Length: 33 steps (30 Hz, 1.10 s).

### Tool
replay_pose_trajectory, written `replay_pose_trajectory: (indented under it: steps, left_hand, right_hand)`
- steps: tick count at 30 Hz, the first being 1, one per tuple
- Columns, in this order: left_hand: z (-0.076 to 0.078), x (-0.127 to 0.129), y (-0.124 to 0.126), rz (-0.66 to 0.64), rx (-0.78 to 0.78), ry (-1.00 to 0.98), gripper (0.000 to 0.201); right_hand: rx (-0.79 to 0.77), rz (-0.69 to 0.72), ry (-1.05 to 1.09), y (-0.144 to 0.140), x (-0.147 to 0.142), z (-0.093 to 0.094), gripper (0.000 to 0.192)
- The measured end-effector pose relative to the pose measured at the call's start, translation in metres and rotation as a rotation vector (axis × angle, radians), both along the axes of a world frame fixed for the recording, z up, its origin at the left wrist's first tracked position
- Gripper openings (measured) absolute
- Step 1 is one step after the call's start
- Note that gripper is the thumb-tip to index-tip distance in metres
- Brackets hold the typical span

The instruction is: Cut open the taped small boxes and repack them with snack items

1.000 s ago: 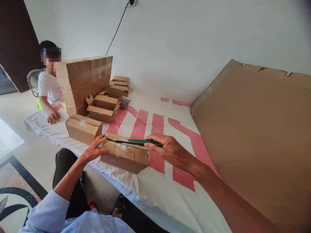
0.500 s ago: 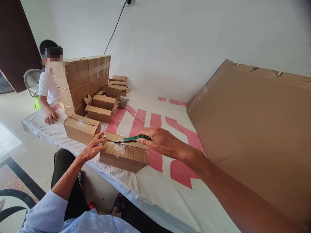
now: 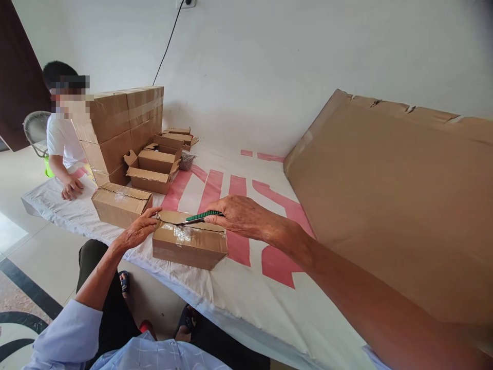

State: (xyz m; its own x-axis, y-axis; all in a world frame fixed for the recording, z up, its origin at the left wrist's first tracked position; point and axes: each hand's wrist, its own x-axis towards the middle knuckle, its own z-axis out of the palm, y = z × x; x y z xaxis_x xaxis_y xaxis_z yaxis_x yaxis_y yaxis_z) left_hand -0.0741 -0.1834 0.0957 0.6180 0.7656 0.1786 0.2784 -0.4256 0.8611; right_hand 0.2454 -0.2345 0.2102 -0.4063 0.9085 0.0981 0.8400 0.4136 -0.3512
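At the far left corner of the counter [image 3: 46, 198], which is draped in a white sheet with red bands, another person in a white shirt rests a hand [image 3: 71, 187] flat on the covering. Just right of that person stands a stack of sealed cartons [image 3: 115, 128], and beside it, toward the wall, lie several small open boxes [image 3: 152, 169], flaps up. In front of the stack, near the counter's front edge, sits a closed taped box [image 3: 120, 204]. Next along the front edge comes the small cardboard box [image 3: 189, 243] in hand, its top covered in clear tape and its near corner just overhanging the edge. The left hand [image 3: 136, 232] steadies this box at its left end, fingers curled against the top corner, its grip loose around the cardboard rather than closed. The right hand [image 3: 236, 215] reaches over the box from the right and holds a green-handled utility knife [image 3: 200, 217], grip tight on the handle, the blade lying low along the box's rear top seam and pointing left toward the other hand. Farther right, a large flat cardboard sheet [image 3: 385, 200] leans from the counter's right side up against the white wall.
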Motion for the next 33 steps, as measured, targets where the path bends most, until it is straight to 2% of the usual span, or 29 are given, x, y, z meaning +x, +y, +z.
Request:
replay_pose_trajectory:
  steps: [3, 5, 11, 16, 19, 21, 23, 24, 27, 30, 32, 33]
  left_hand:
    - [-0.003, 0.001, 0.003, 0.013, 0.046, 0.027, 0.040]
    - [-0.005, 0.001, 0.005, 0.018, 0.071, 0.052, 0.041]
    - [-0.006, 0.001, 0.006, 0.062, 0.109, 0.153, 0.025]
    - [0.001, 0.005, 0.000, 0.094, 0.147, 0.180, 0.022]
    - [0.005, 0.006, -0.002, 0.093, 0.140, 0.166, 0.024]
    - [0.007, 0.006, -0.002, 0.093, 0.124, 0.152, 0.025]
    - [0.008, 0.006, -0.001, 0.096, 0.104, 0.140, 0.029]
    - [0.008, 0.006, -0.001, 0.096, 0.091, 0.132, 0.032]
    - [0.007, 0.004, 0.000, 0.074, 0.043, 0.105, 0.041]
    - [0.004, 0.001, 0.001, 0.039, 0.032, 0.115, 0.051]
    - [0.002, -0.001, 0.002, 0.020, 0.030, 0.139, 0.064]
    - [0.002, -0.003, 0.002, 0.013, 0.023, 0.150, 0.075]
  right_hand:
    - [-0.120, 0.018, -0.183, -0.001, -0.007, 0.010, 0.033]
    - [-0.139, 0.010, -0.240, -0.001, -0.012, 0.012, 0.035]
    - [-0.086, 0.005, -0.323, -0.003, -0.004, 0.001, 0.033]
    - [-0.074, -0.077, -0.272, -0.022, 0.036, -0.006, 0.038]
    - [-0.079, -0.125, -0.088, -0.042, 0.069, -0.007, 0.038]
    - [-0.080, -0.237, 0.067, -0.056, 0.092, -0.016, 0.038]
    - [-0.035, -0.395, 0.220, -0.070, 0.114, -0.037, 0.042]
    - [0.008, -0.476, 0.280, -0.076, 0.124, -0.055, 0.045]
    - [0.158, -0.664, 0.327, -0.093, 0.148, -0.128, 0.045]
    - [0.257, -0.818, 0.193, -0.116, 0.161, -0.212, 0.046]
    - [0.275, -0.883, 0.081, -0.132, 0.166, -0.255, 0.049]
    - [0.274, -0.907, 0.042, -0.139, 0.167, -0.270, 0.051]
